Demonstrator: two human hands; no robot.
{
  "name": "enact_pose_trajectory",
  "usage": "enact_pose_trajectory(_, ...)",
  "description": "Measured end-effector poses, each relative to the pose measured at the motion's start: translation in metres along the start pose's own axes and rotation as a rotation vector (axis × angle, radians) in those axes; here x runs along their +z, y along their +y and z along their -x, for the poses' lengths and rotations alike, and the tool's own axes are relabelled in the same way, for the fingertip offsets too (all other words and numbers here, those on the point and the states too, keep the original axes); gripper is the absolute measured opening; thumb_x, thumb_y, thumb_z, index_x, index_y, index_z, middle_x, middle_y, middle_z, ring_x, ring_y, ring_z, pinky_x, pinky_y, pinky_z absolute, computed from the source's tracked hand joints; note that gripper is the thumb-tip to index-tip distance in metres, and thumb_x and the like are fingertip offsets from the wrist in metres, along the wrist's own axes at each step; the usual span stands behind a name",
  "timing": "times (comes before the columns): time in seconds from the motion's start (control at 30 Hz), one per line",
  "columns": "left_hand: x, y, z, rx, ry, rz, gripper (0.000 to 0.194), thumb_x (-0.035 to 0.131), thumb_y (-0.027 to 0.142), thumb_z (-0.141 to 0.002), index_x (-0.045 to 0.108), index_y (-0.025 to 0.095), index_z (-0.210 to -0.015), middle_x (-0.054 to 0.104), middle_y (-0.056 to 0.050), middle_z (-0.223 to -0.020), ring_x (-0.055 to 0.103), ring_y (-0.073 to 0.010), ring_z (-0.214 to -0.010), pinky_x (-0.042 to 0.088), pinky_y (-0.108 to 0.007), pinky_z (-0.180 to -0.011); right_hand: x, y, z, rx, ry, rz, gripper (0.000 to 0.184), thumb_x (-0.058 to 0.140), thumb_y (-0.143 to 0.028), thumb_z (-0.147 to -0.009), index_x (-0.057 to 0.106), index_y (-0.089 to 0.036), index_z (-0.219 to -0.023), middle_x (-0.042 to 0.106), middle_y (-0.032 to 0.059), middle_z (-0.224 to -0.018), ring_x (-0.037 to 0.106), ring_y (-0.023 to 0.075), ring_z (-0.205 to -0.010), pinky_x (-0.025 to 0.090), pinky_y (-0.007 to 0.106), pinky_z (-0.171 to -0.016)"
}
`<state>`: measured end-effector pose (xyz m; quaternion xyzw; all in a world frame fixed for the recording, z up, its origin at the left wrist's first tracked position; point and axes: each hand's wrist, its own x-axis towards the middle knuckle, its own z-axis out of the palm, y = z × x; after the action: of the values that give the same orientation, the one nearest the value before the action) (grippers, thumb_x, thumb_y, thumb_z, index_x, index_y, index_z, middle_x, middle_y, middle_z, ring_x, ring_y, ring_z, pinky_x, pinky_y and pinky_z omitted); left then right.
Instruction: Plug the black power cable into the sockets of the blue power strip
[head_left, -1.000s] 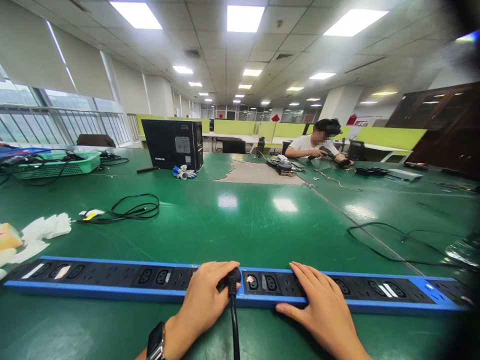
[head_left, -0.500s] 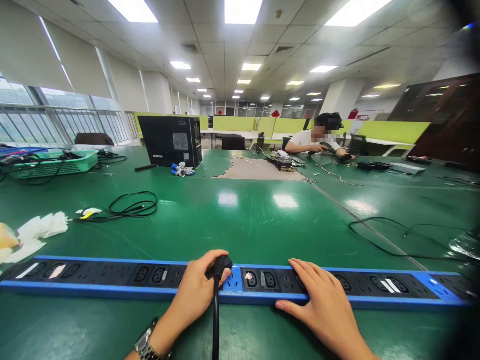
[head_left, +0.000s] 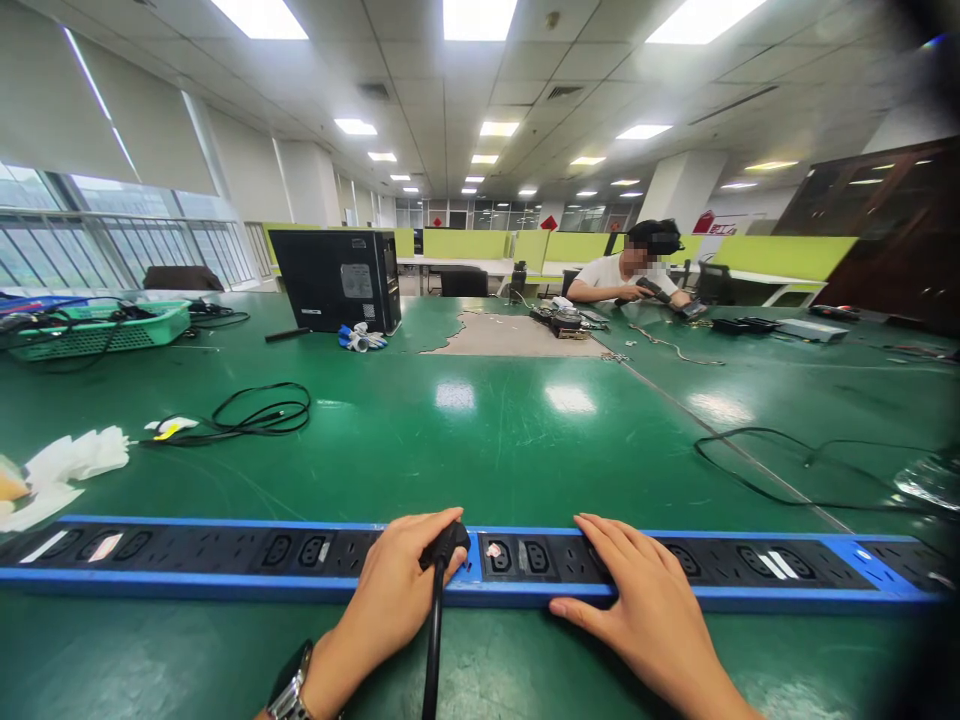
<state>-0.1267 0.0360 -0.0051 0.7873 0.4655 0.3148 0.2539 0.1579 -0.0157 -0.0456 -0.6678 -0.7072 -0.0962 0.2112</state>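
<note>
A long blue and black power strip [head_left: 352, 555] lies across the green table in front of me. My left hand [head_left: 401, 580], with a metal watch on its wrist, is closed around a black power plug [head_left: 452, 545]. The plug is over the blue socket section near the strip's middle; its pins are mostly hidden, so I cannot tell how far they are in. Its thick cord [head_left: 433, 640] runs down toward me. My right hand [head_left: 645, 610] rests on the strip to the right, thumb at the near edge, fingers stretched over the black sockets.
A coiled black cable [head_left: 259, 412] lies at left, beside crumpled white paper [head_left: 79, 455]. Behind are a green basket [head_left: 150, 330] of cables and a black computer case [head_left: 330, 280]. Another black cable [head_left: 757, 485] loops at right. Across the table, a person [head_left: 622, 275] handles a dark device.
My left hand has brought the plug down and slightly right, closer over the blue socket section. My right hand stays in place on the strip.
</note>
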Motion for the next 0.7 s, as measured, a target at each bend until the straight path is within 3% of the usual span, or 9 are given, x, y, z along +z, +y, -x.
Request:
enact_pose_trajectory(0.37, 0.0040, 0.0025, 0.0013, 0.219, 0.019, -0.124, 0.035, 0.065, 0.014, -0.078, 0.070, 0.028, -0.110, 0.073, -0.003, -0.109, 0.065, -0.0253, -0.105, 0.050, -0.043, -0.095, -0.0008, 0.0001, -0.0003, -0.015, 0.006, 0.029, 0.080, 0.065, -0.071, -0.066, 0.058, -0.021, -0.128, 0.064, 0.0106, -0.127, 0.056, 0.0324, -0.115, 0.043, 0.047, -0.094)
enact_pose_trajectory(0.5, 0.0037, 0.0020, 0.0021, 0.230, -0.001, -0.143, 0.038, 0.066, 0.014, -0.077, 0.068, 0.026, -0.113, 0.072, -0.004, -0.112, 0.064, -0.0255, -0.106, 0.050, -0.043, -0.095, 0.0008, 0.0006, -0.0003, -0.019, 0.006, 0.035, 0.078, 0.064, -0.070, -0.067, 0.058, -0.022, -0.128, 0.064, 0.0100, -0.127, 0.056, 0.0323, -0.115, 0.043, 0.048, -0.094)
enact_pose_trajectory(0.7, 0.0012, 0.0029, 0.0053, 0.191, -0.001, -0.125, 0.057, 0.072, 0.021, -0.073, 0.058, 0.024, -0.128, 0.068, -0.008, -0.119, 0.061, -0.0284, -0.110, 0.047, -0.047, -0.098, 0.0004, 0.0008, -0.0002, -0.023, 0.009, 0.029, 0.078, 0.064, -0.071, -0.067, 0.059, -0.023, -0.127, 0.064, 0.0099, -0.127, 0.057, 0.0320, -0.115, 0.042, 0.046, -0.094)
